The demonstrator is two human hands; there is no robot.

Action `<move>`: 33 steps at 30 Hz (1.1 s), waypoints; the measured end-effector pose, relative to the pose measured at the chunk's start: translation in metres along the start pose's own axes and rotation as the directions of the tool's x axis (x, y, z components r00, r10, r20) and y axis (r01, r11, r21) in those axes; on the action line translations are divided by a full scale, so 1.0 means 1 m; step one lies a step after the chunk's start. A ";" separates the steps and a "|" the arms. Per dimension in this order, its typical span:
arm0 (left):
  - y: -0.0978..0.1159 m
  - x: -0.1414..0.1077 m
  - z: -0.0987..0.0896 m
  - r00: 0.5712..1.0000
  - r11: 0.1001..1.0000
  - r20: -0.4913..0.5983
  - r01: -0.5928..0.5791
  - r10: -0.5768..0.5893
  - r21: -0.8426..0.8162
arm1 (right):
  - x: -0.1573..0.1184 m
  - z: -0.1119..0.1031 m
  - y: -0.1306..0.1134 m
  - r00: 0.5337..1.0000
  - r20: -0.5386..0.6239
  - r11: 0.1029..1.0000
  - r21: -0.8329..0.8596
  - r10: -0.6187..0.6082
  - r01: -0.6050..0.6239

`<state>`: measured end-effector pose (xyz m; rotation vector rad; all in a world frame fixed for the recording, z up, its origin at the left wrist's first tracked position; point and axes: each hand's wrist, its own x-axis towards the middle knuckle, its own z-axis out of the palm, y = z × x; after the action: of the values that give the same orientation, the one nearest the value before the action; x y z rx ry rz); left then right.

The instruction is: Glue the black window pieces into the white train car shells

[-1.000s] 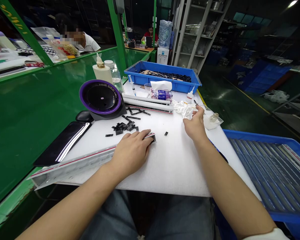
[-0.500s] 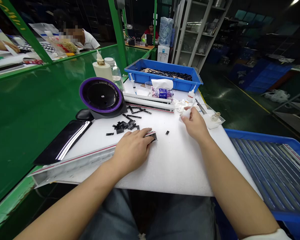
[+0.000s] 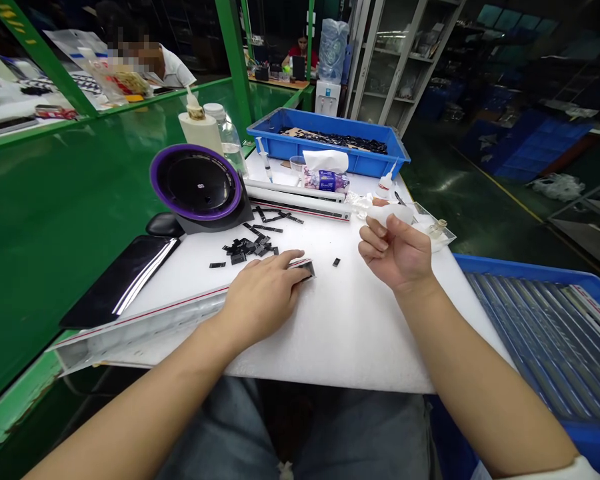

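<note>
On my feed the left hand (image 3: 260, 293) lies palm down over the right-hand end of a long white channel strip with red edge lines (image 3: 180, 301), its fingers slightly spread; I cannot tell whether they clamp it. The strip slants across the near left of the white surface (image 3: 355, 333), its far left end reaching past the edge.

My right hand (image 3: 397, 257) is raised over the right side, thumb and forefinger pinching a soft white wad (image 3: 391, 215), the other fingers curled in. Behind it I make out crumpled white tissue (image 3: 359, 203) and a small white dropper bottle (image 3: 384, 185).

Between my hands sits one small black rectangular piece (image 3: 336, 262), just beyond the strip's end. A loose heap of flat black pieces (image 3: 250, 248) is farther left, near a round black dish with a purple rim (image 3: 197, 183). Two long pale bars (image 3: 300, 205) lie behind the heap, with a purple-and-white tissue pack (image 3: 326, 180) beyond them, in front of a blue plastic tray (image 3: 330, 161) holding dark pieces.
</note>
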<state>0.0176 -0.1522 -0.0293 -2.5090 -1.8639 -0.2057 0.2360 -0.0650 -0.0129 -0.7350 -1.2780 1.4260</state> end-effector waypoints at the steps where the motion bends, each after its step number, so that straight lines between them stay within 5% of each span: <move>1: 0.000 0.000 0.000 1.000 1.000 -0.001 -0.001 0.001 -0.003 | 0.001 0.000 0.000 1.000 -0.014 1.000 0.001 0.002 -0.002; 6: 0.001 0.001 0.001 1.000 0.999 0.011 -0.024 0.024 0.035 | 0.002 0.010 0.003 0.990 -0.124 0.998 0.013 0.067 -0.066; 12: 0.003 -0.002 0.004 0.999 0.997 0.018 -0.047 0.046 0.056 | -0.013 0.027 0.015 0.970 -0.223 0.963 -0.268 -0.095 0.033; 19: 0.008 -0.007 0.007 0.997 0.991 -0.021 -0.071 0.074 0.115 | -0.025 0.035 0.023 0.964 -0.192 0.878 -0.474 -0.184 0.073; 33: 0.009 -0.006 0.009 0.997 0.995 -0.065 -0.037 0.043 0.093 | -0.025 0.034 0.030 0.972 -0.164 0.853 -0.518 -0.167 0.059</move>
<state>0.0255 -0.1598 -0.0381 -2.4453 -1.7551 -0.1955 0.2033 -0.0959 -0.0377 -1.1092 -1.5255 0.8842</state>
